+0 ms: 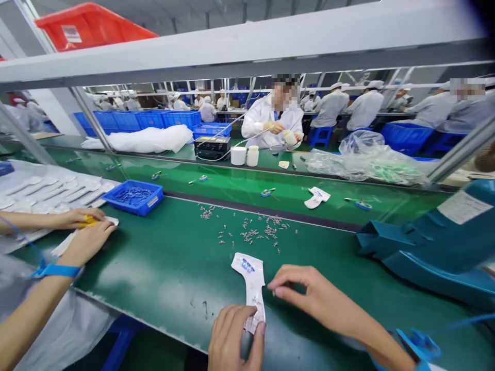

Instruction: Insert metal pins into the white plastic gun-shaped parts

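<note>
A flat white plastic piece (250, 278) with blue marks lies on the green belt (162, 268) at the near edge. My left hand (235, 337) is closed on its lower end, thumb pressing it down. My right hand (305, 293) reaches in from the right. Its thumb and forefinger are pinched together right beside the middle of the piece, and whatever they hold is too small to make out. Several small metal screws (251, 233) lie scattered on the belt just beyond the piece.
A co-worker's two hands (83, 232) work at the left beside a tray of white parts (50, 188) and a blue tray of screws (133, 197). A teal bin (425, 247) lies at the right. Across the belt a person in white sits working; plastic bags (367, 154) lie there.
</note>
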`<state>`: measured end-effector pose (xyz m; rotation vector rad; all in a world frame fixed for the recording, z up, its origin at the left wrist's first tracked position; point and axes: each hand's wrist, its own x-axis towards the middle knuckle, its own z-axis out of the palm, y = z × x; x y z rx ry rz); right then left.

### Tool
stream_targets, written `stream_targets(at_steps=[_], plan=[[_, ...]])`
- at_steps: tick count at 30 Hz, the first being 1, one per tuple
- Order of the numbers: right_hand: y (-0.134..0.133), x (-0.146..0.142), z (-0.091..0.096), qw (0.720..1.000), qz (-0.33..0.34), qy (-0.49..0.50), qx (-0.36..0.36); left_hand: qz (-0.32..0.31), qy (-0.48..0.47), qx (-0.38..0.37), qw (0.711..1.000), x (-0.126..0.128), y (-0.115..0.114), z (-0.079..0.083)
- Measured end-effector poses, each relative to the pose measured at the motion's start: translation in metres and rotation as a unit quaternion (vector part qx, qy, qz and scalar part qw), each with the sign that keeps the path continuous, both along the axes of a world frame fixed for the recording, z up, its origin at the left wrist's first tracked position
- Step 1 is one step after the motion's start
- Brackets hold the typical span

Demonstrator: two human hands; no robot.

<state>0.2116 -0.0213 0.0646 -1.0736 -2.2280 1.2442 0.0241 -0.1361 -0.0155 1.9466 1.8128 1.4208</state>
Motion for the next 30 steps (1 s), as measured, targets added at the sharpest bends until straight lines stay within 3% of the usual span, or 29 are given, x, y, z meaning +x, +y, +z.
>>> stream_targets(at_steps=[5,12,20,25,30], plan=[[-0.030,-0.025,0.000,0.997,0.047,-0.006,-0.060,-0.028,-0.075,-0.042,0.996,0.002,-0.004,0.004],[-0.026,-0.032,-0.006,0.996,0.053,-0.020,-0.068,-0.024,-0.057,-0.071,0.996,-0.002,-0.007,0.002],[-0.026,-0.042,-0.022,0.995,-0.007,-0.010,-0.096,0.040,-0.094,-0.103,0.989,-0.003,0.002,0.011],[-0.025,-0.043,-0.022,0.993,-0.009,0.010,-0.118,-0.002,-0.074,-0.108,0.991,-0.007,0.001,0.014],[-0.021,-0.042,-0.010,0.993,0.000,-0.109,-0.052,-0.058,0.032,-0.124,0.990,-0.016,0.001,0.018]])
